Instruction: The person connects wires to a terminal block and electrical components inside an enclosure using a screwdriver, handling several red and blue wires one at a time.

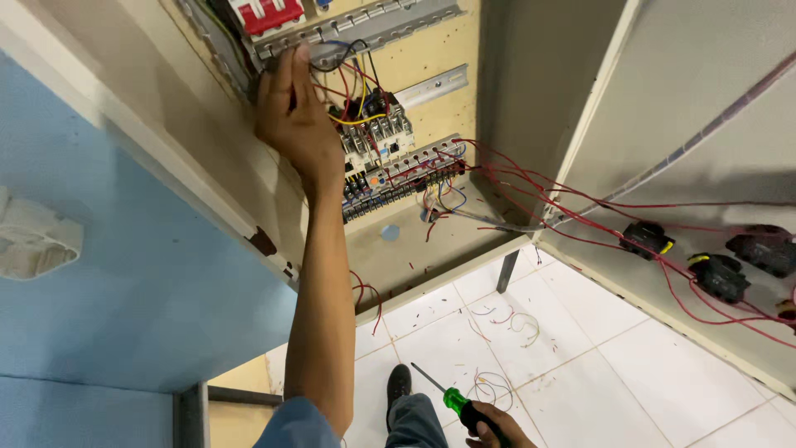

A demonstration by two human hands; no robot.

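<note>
Both hands are busy: the left hand [290, 116] reaches up into the open cabinet [431, 249], fingers pinching the red and yellow wires [352, 95] under the grey rail [365, 29], while the right hand [493, 427] hangs low over the tiled floor [580, 365], its grip closed on a green-handled screwdriver [452, 402] parked out of the way. Room is tight between the cabinet's left wall and the relay block [377, 137], but open toward the swung door [705, 166]
</note>
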